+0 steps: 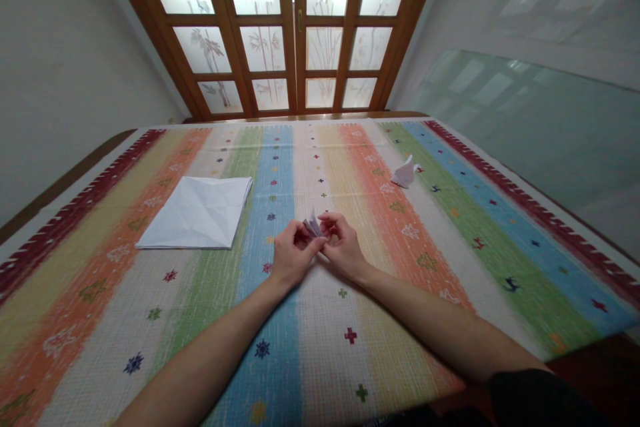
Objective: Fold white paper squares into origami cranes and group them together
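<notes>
A small folded piece of white paper (313, 224) sits between my two hands over the striped tablecloth (400, 267). My left hand (291, 255) pinches its left side with curled fingers. Fingers bent, my right hand (341, 245) pinches its right side. Both hands rest near the middle of the table, touching each other at the fingertips.
A stack of creased white paper sheets (197, 212) lies to the left. A finished white folded paper figure (404, 173) stands at the far right. Wooden frosted-glass doors (295, 33) rise behind the table; a glass pane (540, 127) leans at the right.
</notes>
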Tool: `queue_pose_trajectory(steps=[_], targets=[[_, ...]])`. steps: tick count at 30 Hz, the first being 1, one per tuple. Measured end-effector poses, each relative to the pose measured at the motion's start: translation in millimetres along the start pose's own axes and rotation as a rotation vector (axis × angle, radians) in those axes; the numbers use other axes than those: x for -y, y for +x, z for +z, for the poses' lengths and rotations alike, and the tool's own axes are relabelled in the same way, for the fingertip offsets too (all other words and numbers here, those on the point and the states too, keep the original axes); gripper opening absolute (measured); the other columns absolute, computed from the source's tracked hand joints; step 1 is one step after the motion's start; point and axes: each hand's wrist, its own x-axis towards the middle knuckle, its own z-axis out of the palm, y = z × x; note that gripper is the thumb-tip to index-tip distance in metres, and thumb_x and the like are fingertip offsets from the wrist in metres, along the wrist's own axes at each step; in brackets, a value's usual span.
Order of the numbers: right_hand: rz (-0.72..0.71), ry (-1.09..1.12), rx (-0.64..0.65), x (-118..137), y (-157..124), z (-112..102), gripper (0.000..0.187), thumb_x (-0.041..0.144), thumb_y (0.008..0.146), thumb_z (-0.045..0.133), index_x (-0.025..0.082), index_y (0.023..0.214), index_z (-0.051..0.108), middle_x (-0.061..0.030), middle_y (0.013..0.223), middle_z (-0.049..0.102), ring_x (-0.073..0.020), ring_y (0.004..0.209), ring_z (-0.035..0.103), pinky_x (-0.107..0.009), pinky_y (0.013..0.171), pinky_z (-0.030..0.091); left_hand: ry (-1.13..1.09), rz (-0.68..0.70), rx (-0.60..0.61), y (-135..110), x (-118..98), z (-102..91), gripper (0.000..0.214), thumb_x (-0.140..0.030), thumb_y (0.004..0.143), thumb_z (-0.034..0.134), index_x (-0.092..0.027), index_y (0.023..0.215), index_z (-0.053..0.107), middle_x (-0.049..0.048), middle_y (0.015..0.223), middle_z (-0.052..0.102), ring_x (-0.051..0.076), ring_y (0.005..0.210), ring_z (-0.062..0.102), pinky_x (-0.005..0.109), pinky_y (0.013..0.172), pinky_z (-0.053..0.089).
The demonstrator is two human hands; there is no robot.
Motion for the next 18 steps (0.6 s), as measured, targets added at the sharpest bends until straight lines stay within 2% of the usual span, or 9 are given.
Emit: queue_pose_trajectory(steps=[6, 10, 14, 18], targets=[[-0.035, 0.049, 0.162, 1.7, 1.9, -1.2, 0.026, 0.025, 0.072, 0.069, 0.023, 0.094, 0.054, -0.0009, 0.083, 0.057, -0.0157, 0.075, 0.053, -0.032, 0.071, 0.043, -0.205, -0.052, 0.096, 6.5, 6.5, -1.0, 0.044, -0.06, 0.075, 0.06, -0.019, 0.062, 0.047, -0.0036, 0.058, 0.047, 0.012, 0.056, 0.043, 0.025, 0.057, 0.037], [-0.027, 0.102, 0.228, 3.5, 1.9, -3.8, 0.027, 0.03, 0.07, 0.072, 0.023, 0.089, 0.053, 0.0, 0.082, 0.055, -0.0157, 0.075, 0.051, -0.032, 0.071, 0.042, -0.213, -0.056, 0.146, 9.4, 7.8, -3.7, 0.052, -0.068, 0.076, 0.053, -0.019, 0.06, 0.048, -0.0028, 0.055, 0.046, 0.012, 0.054, 0.042, 0.025, 0.055, 0.036], [-0.017, 0.113, 0.273, 5.2, 0.8, -5.3, 0.029, 0.036, 0.07, 0.073, 0.023, 0.084, 0.051, 0.0019, 0.077, 0.052, -0.0145, 0.07, 0.048, -0.03, 0.067, 0.039, -0.198, -0.073, 0.188, 9.8, 4.6, -4.5, 0.045, -0.058, 0.078, 0.053, -0.02, 0.056, 0.046, -0.003, 0.053, 0.045, 0.012, 0.053, 0.041, 0.025, 0.054, 0.036], [-0.018, 0.109, 0.227, 6.1, 1.1, -5.6, 0.024, 0.043, 0.079, 0.064, 0.023, 0.082, 0.051, 0.0011, 0.076, 0.052, -0.0147, 0.07, 0.048, -0.029, 0.067, 0.039, -0.234, -0.084, 0.137, 9.2, 1.9, -4.1, 0.028, -0.042, 0.076, 0.053, -0.02, 0.06, 0.047, -0.0034, 0.056, 0.045, 0.012, 0.055, 0.042, 0.024, 0.055, 0.037]])
